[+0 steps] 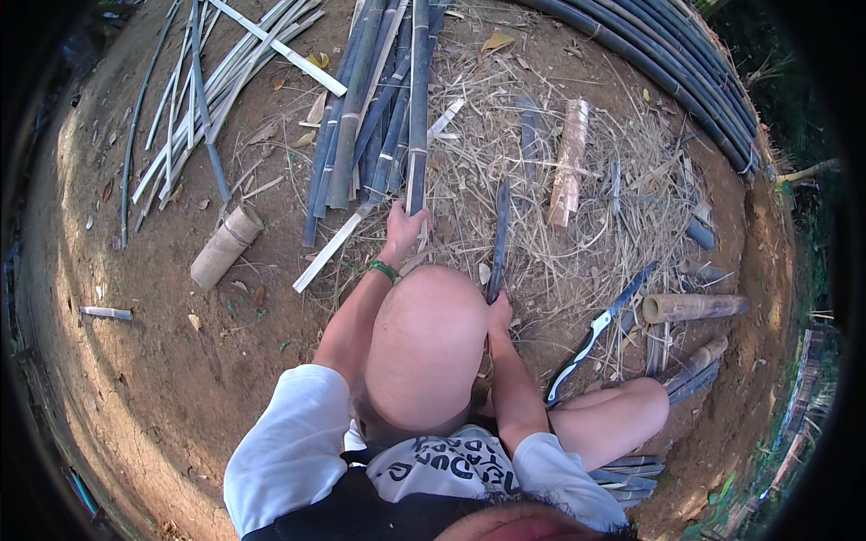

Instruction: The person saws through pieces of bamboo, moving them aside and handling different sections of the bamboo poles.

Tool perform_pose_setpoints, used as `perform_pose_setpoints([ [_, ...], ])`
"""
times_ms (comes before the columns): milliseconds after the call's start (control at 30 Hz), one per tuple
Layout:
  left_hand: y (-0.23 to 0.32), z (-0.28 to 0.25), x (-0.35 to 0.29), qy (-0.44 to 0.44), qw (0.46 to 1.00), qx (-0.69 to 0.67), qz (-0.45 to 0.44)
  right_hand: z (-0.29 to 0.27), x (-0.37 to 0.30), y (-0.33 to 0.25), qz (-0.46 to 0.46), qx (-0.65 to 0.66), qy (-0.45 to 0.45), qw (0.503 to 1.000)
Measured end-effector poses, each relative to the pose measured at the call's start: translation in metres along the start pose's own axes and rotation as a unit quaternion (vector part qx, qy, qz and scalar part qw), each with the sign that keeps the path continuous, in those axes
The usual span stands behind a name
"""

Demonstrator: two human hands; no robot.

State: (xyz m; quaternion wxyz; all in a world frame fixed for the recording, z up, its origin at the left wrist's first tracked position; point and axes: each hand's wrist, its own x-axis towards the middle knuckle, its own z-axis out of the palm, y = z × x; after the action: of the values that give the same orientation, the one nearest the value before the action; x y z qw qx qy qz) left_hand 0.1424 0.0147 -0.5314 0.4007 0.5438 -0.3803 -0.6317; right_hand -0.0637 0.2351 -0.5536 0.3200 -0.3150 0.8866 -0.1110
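Note:
My left hand (406, 231) is closed round the near end of a long dark bamboo strip (419, 108), which runs away from me over a bundle of other bamboo strips (361, 117). A pale split strip (334, 245) lies on the ground just left of that hand. In my right hand (499, 313), beside my raised knee, is a machete (501, 239) with a long dark blade pointing away from me. My fingers hide its handle. The blade is apart from the bamboo strip in my left hand.
A folding saw (591, 338) with a white-and-black handle lies to my right, near a bamboo section (695, 308). Other bamboo sections, one upright-lying (570, 167) and one at left (226, 247), rest among shavings (523, 261). Long dark poles (667, 72) are stacked far right; pale strips (216, 90) far left.

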Motion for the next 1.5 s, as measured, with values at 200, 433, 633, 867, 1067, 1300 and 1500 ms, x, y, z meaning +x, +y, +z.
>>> perform_pose_setpoints([
  [200,-0.012,0.005,0.000,0.049,0.992,0.097,0.056,0.008,0.006,0.008,-0.031,0.015,0.031,0.999],
  [433,-0.011,0.005,-0.010,0.114,0.954,0.235,0.145,0.002,0.002,0.000,-0.009,0.004,-0.006,1.000],
  [633,-0.011,0.024,-0.022,0.108,0.951,0.274,0.095,-0.002,0.003,0.007,-0.004,-0.002,0.004,1.000],
  [867,-0.042,-0.007,0.018,0.082,0.989,0.124,0.021,-0.001,0.000,-0.013,-0.034,0.002,-0.007,0.999],
  [1067,-0.016,-0.013,0.003,-0.096,0.972,-0.187,-0.107,-0.001,0.002,-0.003,-0.032,0.018,-0.013,0.999],
  [1300,0.013,-0.024,-0.019,0.010,0.995,-0.095,0.018,-0.002,-0.015,-0.020,-0.004,0.020,-0.029,0.999],
  [1500,0.106,-0.002,-0.060,-0.068,0.992,0.005,0.108,-0.032,-0.034,-0.069,-0.127,0.039,0.133,0.982],
])
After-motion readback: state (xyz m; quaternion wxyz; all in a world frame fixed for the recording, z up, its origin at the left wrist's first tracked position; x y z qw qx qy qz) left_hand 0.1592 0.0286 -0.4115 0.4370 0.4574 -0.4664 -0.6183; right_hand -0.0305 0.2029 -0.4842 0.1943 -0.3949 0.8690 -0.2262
